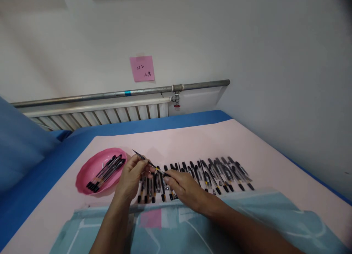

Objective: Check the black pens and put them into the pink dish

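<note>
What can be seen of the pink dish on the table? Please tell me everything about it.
The pink dish is oval, shallow and glossy, and looks like plastic. It lies flat on the pink sheet, at the left end of the work. Inside, several black pens lie together slantwise, touching its floor. The left hand, holding a pen, is just right of its rim and seems not to touch it.

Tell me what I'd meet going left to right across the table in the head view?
A pink dish of pens → left hand → right hand, both pinching one thin pen → rest of the row of pens.
</note>
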`<state>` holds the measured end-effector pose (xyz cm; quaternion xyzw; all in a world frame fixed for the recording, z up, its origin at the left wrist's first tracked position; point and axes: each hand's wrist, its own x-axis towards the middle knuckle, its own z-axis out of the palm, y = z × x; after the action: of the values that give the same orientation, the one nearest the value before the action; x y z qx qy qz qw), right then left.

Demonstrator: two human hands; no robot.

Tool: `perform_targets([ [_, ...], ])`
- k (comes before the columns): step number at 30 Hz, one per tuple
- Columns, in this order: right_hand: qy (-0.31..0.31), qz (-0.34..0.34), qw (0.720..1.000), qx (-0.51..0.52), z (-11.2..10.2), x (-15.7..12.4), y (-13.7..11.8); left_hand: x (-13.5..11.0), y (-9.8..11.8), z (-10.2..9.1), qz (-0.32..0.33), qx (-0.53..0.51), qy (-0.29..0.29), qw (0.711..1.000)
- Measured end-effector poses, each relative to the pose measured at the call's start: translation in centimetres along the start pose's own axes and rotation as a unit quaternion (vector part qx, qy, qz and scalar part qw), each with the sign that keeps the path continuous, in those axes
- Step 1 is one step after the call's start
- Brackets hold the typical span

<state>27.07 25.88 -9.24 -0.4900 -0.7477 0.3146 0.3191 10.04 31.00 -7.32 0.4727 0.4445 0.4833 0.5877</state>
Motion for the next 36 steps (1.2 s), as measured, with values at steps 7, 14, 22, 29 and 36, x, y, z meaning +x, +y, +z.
perform_targets([
  [7, -0.009, -0.01, 1.0, -0.026, -0.18, -0.1, -0.29, -0.01, -0.08, -0.05, 0.011, 0.01, -0.001, 1.0],
  [14, 0.007, -0.002, 1.0, -0.028, -0.05, -0.07, -0.16, -0.19, 0.0, 0.25, -0.002, -0.008, -0.008, 1.0],
  [22, 0.012, -0.003, 1.0, -0.017, -0.22, -0.02, -0.37, -0.22, -0.01, 0.43, -0.003, -0.014, -0.003, 1.0],
  [29, 0.027, -0.006, 1.0, 0.014, -0.15, 0.02, -0.27, -0.2, 0.09, 0.25, 0.014, -0.047, -0.005, 0.999],
  [36, 0.057, -0.015, 0.997, 0.043, -0.18, 0.03, -0.24, 0.0, 0.26, 0.24, 0.034, -0.079, 0.032, 0.996],
])
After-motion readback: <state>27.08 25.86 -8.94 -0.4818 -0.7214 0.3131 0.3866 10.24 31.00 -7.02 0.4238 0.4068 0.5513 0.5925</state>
